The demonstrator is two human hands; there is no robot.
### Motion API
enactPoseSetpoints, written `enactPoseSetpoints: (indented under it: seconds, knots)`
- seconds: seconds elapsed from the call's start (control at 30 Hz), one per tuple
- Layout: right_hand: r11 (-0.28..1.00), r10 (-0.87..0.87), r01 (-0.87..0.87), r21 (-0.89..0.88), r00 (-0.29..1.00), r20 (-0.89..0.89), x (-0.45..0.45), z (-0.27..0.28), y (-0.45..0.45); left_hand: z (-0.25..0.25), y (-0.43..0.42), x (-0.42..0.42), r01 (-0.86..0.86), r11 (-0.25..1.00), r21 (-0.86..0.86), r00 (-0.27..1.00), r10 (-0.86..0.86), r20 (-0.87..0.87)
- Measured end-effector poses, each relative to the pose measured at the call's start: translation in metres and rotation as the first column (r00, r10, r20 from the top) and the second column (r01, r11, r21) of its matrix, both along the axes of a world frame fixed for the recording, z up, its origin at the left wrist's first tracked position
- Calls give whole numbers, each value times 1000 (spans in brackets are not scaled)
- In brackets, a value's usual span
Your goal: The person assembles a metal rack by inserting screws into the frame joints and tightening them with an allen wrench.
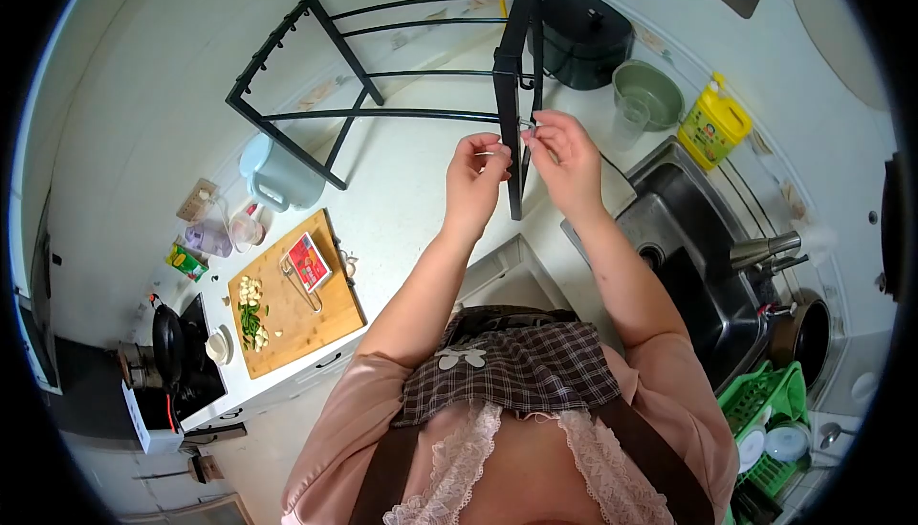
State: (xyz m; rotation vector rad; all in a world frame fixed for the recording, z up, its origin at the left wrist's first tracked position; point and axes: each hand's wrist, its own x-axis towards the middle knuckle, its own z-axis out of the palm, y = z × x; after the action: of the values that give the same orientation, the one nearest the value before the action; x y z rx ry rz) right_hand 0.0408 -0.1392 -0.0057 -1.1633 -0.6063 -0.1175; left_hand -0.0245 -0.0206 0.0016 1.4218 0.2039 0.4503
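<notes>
A black metal rack (387, 116) with curved rails and a row of small hooks stands on the white counter. My left hand (475, 181) is at the left side of its near upright, thumb and fingers pinched together; a small pale item may be between them, too small to name. On the upright's other side, my right hand (572, 166) pinches a thin silver screw-like piece (525, 124) against the black frame. Both hands are close to the bar, near the height where a rail joins it.
Left on the counter is a wooden cutting board (339, 286) with a red-and-white box (308, 262), garlic and cut greens. Behind it stands a light blue pitcher (282, 176). At right are a steel sink (703, 248), green basin (660, 95), yellow jug (712, 123) and black lidded pot (583, 42).
</notes>
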Motion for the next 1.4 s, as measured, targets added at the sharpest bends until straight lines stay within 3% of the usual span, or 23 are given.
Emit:
enactPoseSetpoints:
  seconds: [0.03,0.1,0.13,0.2,0.33,0.4,0.5,0.63,0.7,0.73,0.83,0.9,0.93,1.0,1.07,1.2,1.27,1.33,1.37,1.4]
  knots:
    - [1000,-3,3,1,1000,-3,1,1,1,2,-1,-1,1,1000,-9,1000,-1,-4]
    - [969,-217,241,-62,940,264,7,3,4,2,-3,0,4,1000,-19,1000,-4,-7]
    - [968,-219,243,-62,940,263,11,5,3,0,-3,0,12,1000,-22,1000,-12,3]
    - [903,-297,406,-140,826,479,16,10,-2,-2,-3,0,21,999,-26,1000,-21,11]
    - [902,-252,351,-252,901,353,13,14,-3,-1,-2,-1,40,999,-29,999,-40,12]
    - [952,-254,292,-92,920,298,15,8,4,4,-3,-2,50,998,-30,999,-50,12]
    - [967,-249,256,5,936,248,11,10,8,13,-3,-3,88,995,-56,996,-89,-11]
    - [984,-177,180,-6,972,153,12,9,5,15,1,-1,98,986,-134,994,-103,-31]
    - [992,-1,16,127,993,-114,8,14,5,15,1,0,105,980,-168,993,-111,-28]
    - [992,-1,16,127,993,-114,7,18,7,16,0,0,97,979,-177,995,-102,-19]
    - [971,-94,105,216,994,-58,4,24,8,17,-1,-1,102,977,-187,994,-106,-9]
    - [959,-234,266,-96,936,262,8,20,0,17,-2,-1,115,976,-186,993,-118,-8]
    - [959,-233,266,-97,937,262,7,18,-3,17,-3,0,109,974,-198,994,-113,-8]
    - [890,-240,390,-237,842,484,1,15,-9,18,-3,-1,104,972,-211,994,-108,-9]
    - [911,-213,348,-221,856,471,0,4,-6,19,-3,0,100,949,-298,993,-114,-31]
    - [928,-218,333,-166,847,484,0,3,-4,21,-11,-6,68,954,-293,992,-96,-81]
    - [925,-210,334,-181,846,490,4,4,-7,11,-9,-6,102,978,-179,991,-116,-68]
    - [922,-198,332,-197,845,497,4,3,-7,6,-7,-4,82,981,-179,993,-96,-71]
    - [983,-122,149,-109,968,221,2,1,-4,4,-7,-3,59,982,-178,995,-73,-74]
    - [999,11,-9,33,998,-61,1,-2,-2,0,-5,-1,58,982,-180,995,-72,-72]
